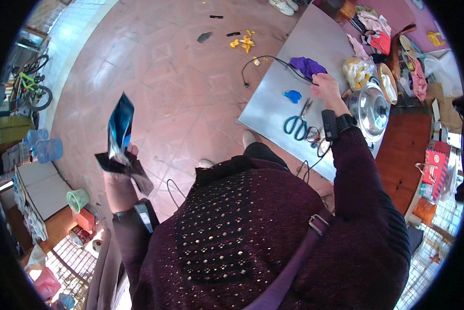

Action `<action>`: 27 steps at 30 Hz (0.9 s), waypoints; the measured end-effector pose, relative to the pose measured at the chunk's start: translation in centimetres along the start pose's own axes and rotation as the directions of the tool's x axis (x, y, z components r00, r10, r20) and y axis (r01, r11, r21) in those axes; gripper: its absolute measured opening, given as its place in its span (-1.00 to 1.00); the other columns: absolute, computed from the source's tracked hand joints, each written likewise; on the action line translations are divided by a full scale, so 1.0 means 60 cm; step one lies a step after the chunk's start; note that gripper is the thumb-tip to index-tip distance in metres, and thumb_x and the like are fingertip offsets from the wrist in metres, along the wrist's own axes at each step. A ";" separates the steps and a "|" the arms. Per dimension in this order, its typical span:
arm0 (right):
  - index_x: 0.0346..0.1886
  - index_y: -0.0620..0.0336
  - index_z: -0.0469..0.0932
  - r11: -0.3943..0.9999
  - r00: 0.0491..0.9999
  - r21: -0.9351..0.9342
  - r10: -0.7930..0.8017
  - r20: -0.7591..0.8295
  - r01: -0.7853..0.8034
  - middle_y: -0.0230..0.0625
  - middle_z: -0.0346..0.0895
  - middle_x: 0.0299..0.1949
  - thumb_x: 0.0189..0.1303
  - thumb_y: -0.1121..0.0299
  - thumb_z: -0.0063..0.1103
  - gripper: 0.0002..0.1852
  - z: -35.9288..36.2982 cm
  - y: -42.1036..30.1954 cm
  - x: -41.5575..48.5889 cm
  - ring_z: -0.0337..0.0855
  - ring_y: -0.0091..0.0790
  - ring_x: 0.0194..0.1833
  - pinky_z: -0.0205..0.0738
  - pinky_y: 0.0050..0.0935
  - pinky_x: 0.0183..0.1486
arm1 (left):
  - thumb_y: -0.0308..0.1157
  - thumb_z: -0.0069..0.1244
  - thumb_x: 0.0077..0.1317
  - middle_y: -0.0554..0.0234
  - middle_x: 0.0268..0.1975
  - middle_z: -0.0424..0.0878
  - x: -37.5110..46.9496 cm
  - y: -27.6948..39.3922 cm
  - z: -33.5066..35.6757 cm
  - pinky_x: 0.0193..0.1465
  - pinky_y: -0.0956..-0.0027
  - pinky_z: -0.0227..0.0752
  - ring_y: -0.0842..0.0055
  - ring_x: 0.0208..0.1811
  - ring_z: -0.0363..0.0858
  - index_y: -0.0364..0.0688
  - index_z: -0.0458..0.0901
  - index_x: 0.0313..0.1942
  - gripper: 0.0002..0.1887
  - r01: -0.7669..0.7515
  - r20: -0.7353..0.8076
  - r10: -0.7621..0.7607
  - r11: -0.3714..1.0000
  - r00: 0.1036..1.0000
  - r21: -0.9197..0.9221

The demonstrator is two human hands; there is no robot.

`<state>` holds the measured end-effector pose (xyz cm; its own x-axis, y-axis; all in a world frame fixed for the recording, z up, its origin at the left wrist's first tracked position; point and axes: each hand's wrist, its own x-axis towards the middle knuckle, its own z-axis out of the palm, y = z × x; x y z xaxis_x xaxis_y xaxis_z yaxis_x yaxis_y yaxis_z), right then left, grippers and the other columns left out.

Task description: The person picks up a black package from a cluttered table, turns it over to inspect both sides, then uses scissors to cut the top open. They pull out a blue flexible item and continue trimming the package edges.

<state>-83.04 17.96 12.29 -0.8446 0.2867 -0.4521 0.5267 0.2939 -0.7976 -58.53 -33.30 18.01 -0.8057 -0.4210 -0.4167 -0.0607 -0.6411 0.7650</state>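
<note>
My left hand (129, 153) holds a bundle of opened packets or wrappers, one with a shiny blue inside (120, 120) and others dark, away from the table. Over the metal-topped table (267, 97), my right hand (325, 86) has its fingers closed at a black cable (278, 60), whose end hangs past the table edge. A purple cloth (307, 66) lies just beyond the right fingers. Nearer me on the table are a small blue crumpled piece (292, 96) and scissors with green handles (296, 127).
A glass-lidded pot (367, 110) and a plastic bag with yellow contents (358, 71) stand at the table's right. Orange peels (247, 43) and dark scraps (204, 37) lie on the tiled floor. At left are water bottles (49, 150), a green basket (77, 200) and a bicycle (30, 85).
</note>
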 end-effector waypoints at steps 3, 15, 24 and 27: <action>0.03 0.27 0.50 0.994 0.969 -0.032 -0.090 0.230 0.100 -0.35 0.58 -0.23 0.19 0.30 0.20 -0.63 0.052 -0.061 -0.052 0.61 -0.47 -0.26 0.52 -0.48 -0.26 | 0.09 -0.13 0.36 0.27 -0.27 0.62 0.039 0.025 0.009 -0.27 0.39 0.47 0.53 -0.36 0.56 -0.18 0.49 0.10 -0.46 0.032 0.024 -0.035 0.992 0.999 0.120; -0.08 0.24 0.57 0.709 0.155 0.482 -0.629 0.762 0.514 -0.45 0.58 -0.29 0.22 0.43 0.24 -0.78 0.267 -0.283 -0.341 0.53 -0.67 -0.29 0.43 -0.69 -0.20 | -0.25 -0.04 0.40 0.15 -0.18 0.65 0.033 0.033 0.152 -0.15 0.41 0.57 0.50 -0.25 0.64 -0.44 0.48 0.01 -0.61 -0.271 -0.076 0.263 0.951 0.962 -0.146; 0.00 0.26 0.48 0.917 0.283 0.361 -0.396 0.874 0.169 -0.39 0.56 -0.28 0.29 0.32 0.12 -0.71 0.339 -0.285 -0.361 0.59 -0.52 -0.42 0.42 -0.62 -0.35 | -0.36 0.03 0.34 0.10 0.01 0.58 -0.008 0.023 0.150 0.07 0.46 0.47 0.50 -0.02 0.57 -0.42 0.36 0.19 -0.51 -0.392 -0.110 0.404 0.912 0.908 0.120; 0.04 0.25 0.48 0.909 0.301 0.382 -0.416 0.858 0.169 -0.40 0.57 -0.23 0.25 0.44 0.08 -0.71 0.356 -0.278 -0.347 0.57 -0.57 -0.37 0.42 -0.63 -0.35 | -0.40 0.12 0.25 0.17 -0.08 0.64 -0.024 0.018 0.130 0.03 0.45 0.49 0.51 -0.09 0.61 -0.39 0.45 0.12 -0.54 -0.217 0.092 0.219 0.976 0.971 -0.031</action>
<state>-76.31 -12.39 26.45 -0.5555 -0.8185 -0.1464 0.2989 -0.0323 -0.9537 -62.03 -28.40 23.27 -0.8501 -0.4903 -0.1919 0.1340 -0.5540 0.8217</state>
